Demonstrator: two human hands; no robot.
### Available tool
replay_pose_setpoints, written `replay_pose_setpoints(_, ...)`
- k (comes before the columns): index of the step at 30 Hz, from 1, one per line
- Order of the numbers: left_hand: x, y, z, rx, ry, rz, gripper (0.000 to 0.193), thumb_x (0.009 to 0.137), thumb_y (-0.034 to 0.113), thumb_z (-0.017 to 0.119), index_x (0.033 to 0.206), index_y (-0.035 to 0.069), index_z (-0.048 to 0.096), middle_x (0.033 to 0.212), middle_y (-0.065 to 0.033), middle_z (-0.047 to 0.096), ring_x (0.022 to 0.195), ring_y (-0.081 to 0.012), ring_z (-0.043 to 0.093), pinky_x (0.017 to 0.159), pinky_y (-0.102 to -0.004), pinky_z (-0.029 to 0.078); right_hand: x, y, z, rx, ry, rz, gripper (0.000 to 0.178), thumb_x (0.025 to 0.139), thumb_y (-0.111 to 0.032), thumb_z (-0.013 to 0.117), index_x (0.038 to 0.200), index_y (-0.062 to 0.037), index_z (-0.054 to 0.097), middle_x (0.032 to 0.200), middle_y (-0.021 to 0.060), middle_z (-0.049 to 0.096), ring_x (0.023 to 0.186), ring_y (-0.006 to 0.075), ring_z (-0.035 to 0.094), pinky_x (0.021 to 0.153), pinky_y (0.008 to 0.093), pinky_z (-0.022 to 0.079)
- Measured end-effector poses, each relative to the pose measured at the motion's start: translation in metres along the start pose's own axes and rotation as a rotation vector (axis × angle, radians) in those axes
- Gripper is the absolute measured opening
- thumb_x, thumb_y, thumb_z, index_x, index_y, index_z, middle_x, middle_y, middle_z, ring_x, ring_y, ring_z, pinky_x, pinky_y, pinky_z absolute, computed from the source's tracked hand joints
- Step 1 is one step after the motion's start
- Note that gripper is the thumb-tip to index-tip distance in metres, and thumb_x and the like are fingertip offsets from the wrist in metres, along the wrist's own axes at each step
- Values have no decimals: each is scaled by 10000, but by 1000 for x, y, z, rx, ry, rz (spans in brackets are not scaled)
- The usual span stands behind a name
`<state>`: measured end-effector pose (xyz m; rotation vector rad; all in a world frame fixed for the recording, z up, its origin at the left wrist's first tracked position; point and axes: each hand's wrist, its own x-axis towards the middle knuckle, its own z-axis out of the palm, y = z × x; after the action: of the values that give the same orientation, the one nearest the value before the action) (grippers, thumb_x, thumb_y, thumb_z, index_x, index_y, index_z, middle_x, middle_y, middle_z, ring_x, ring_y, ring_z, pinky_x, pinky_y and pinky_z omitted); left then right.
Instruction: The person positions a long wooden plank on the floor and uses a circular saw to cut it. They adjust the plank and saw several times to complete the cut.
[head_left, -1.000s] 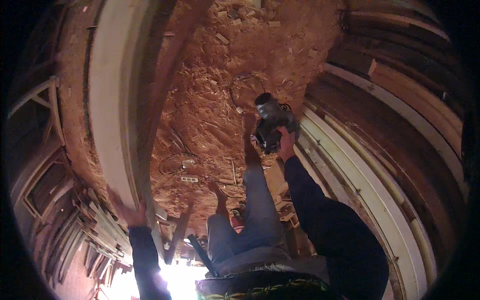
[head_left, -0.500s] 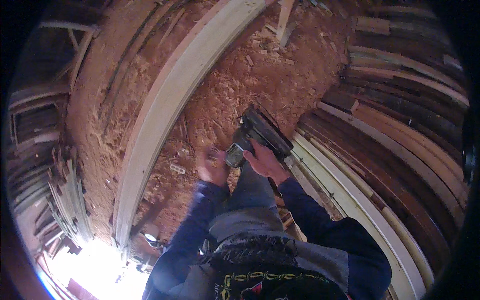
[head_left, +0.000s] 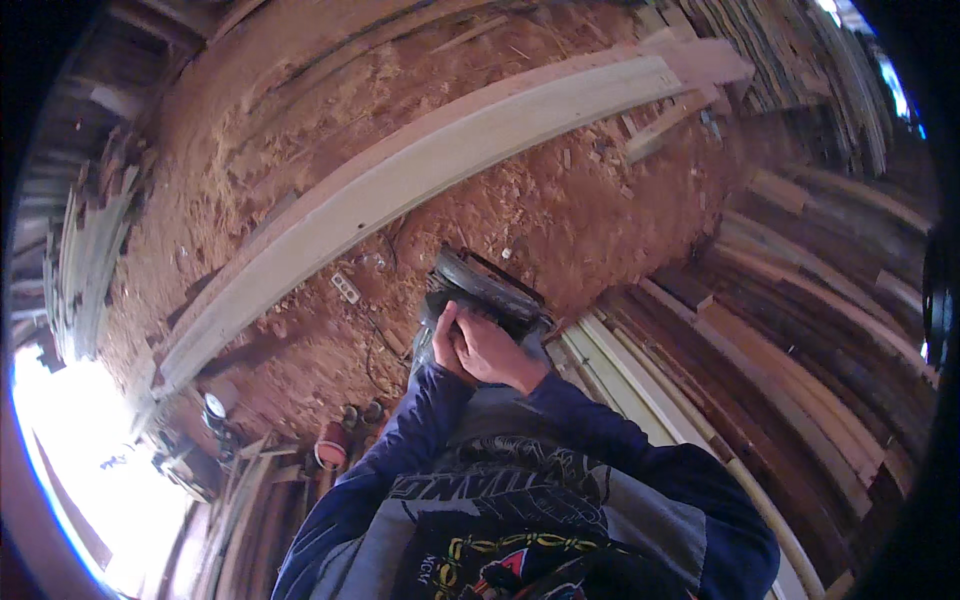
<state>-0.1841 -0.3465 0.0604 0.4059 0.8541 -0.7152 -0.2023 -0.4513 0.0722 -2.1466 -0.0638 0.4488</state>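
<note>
In front of my legs is a dark handheld power tool (head_left: 487, 287) with a long, flat-edged body, tilted away to the upper left. My right hand (head_left: 492, 350) is closed at its near end, with the fingers folded and the grip hidden beneath them. My left hand (head_left: 447, 347) presses against the right one, its fingers bent in and partly covered. What lies between the two palms cannot be made out. Beyond the tool, a long pale timber beam (head_left: 400, 190) runs from lower left to upper right, apart from both hands.
A white power strip (head_left: 345, 287) with a dark cord lies on the shaving-strewn reddish ground. Stacked boards (head_left: 770, 350) fill the right side, and pale planks (head_left: 630, 375) lie close by my right arm. A red round object (head_left: 332, 445) stands at lower left.
My left hand has come in from beside the tool to meet my right hand. The tool has shifted slightly left and down in view. My view has turned, so the beam lies flatter across it.
</note>
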Motion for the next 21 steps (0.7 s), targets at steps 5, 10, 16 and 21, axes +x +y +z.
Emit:
replay_pose_setpoints(5, -43, 20, -36, -153, -2, 31, 477, 916, 518, 666, 1098, 78, 640, 1061, -118, 676, 996, -309, 645, 925, -455, 523, -2, -57, 18, -132, -188, -58, 405, 902, -127, 614, 1268, 26, 533, 1037, 239, 654, 972, 435, 653, 820, 535, 516)
replay_pose_setpoints(10, -64, 30, -75, -387, 65, 49, 501, 889, 490, 688, 1055, 28, 585, 1079, -135, 639, 989, -322, 645, 938, -454, 528, -15, -116, -44, 152, -288, -167, 316, 961, -163, 636, 1217, 22, 614, 1138, 187, 694, 1037, 303, 693, 885, 408, 539)
replay_pose_setpoints(16, -90, 33, -116, -643, 281, 187, 511, 835, 391, 736, 1091, 5, 520, 1047, -149, 622, 955, -301, 629, 895, -416, 557, 67, 37, -13, 416, 191, 191, 348, 1063, -293, 528, 1254, -26, 645, 1277, 140, 684, 1148, 210, 654, 1003, 363, 488)
replay_pose_setpoints(21, -113, 39, -131, -729, 296, 277, 505, 815, 405, 736, 1036, 8, 514, 1052, -163, 624, 949, -295, 624, 893, -410, 547, 48, 155, 96, 629, -206, 484, 391, 1076, -386, 509, 1122, -40, 685, 1186, 108, 697, 1075, 175, 655, 995, 329, 472)
